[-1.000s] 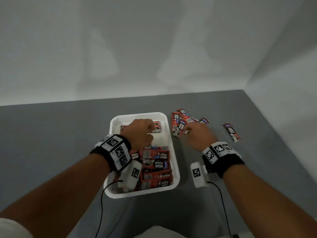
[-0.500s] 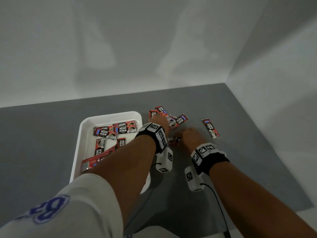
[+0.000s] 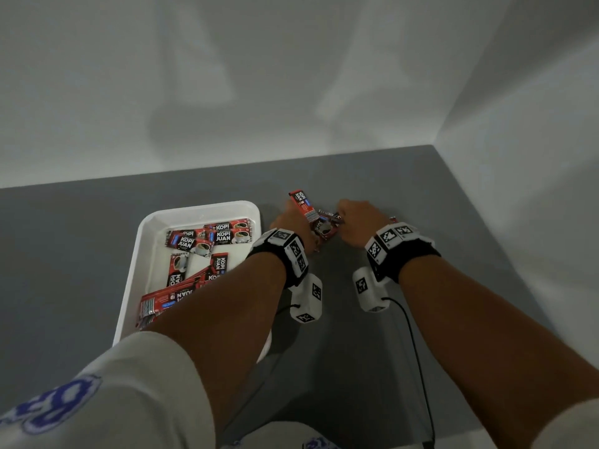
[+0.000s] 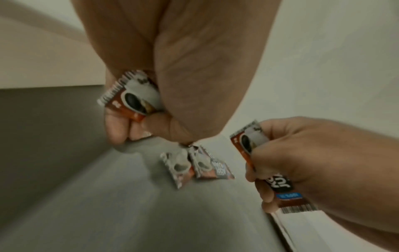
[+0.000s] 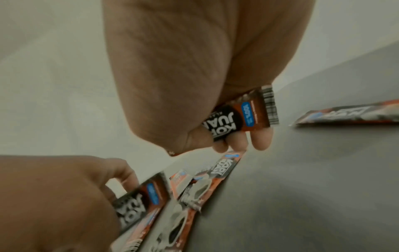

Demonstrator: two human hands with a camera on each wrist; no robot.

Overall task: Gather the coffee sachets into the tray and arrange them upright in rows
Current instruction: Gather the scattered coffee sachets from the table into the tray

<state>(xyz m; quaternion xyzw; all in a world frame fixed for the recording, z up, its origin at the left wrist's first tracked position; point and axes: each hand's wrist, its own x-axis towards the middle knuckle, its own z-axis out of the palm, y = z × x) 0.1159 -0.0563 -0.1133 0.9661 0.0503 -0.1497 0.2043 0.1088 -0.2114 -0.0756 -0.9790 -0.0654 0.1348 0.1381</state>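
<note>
The white tray (image 3: 194, 211) lies at the left with several red Kopi Juan sachets (image 3: 223, 236) flat and jumbled inside. To its right, my left hand (image 3: 291, 222) grips one sachet (image 3: 303, 204), its end sticking up; in the left wrist view that sachet (image 4: 134, 98) sits between thumb and curled fingers. My right hand (image 3: 356, 218) holds another sachet (image 5: 244, 112) in its curled fingers. Between the two hands a few loose sachets (image 3: 325, 226) lie overlapped on the grey table. My left forearm hides the tray's near right part.
One more sachet (image 5: 345, 114) lies alone on the table, right of my right hand. White walls close the table (image 3: 421, 189) at the back and on the right. Camera cables (image 3: 418, 351) trail from both wrists toward me.
My left hand left the tray, crossed right to the loose pile and picked up a sachet. The right hand stayed at the pile and now holds one. The view swung right.
</note>
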